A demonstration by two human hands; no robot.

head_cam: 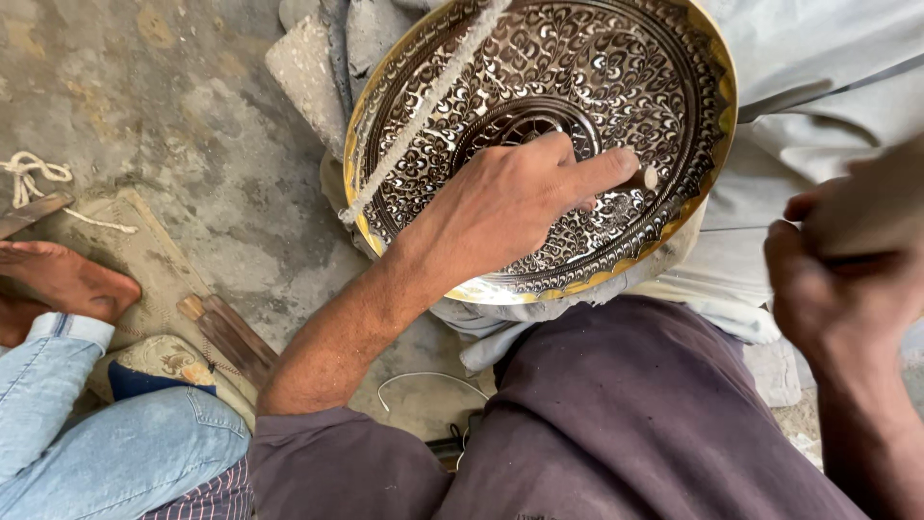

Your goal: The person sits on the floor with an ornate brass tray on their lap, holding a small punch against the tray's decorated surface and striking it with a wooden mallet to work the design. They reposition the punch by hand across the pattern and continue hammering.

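On your lap, propped on pale cloth, the round engraved brass plate fills the top of the view, a rough cord stretched across its left side. Your left hand rests on the plate's lower half, fingers pinching a small punch against the metal. Your right hand, blurred, is closed; what it grips I cannot tell.

Round plate: dark with silvery floral scrollwork, gold rim. Jeans blue. Cord off-white.
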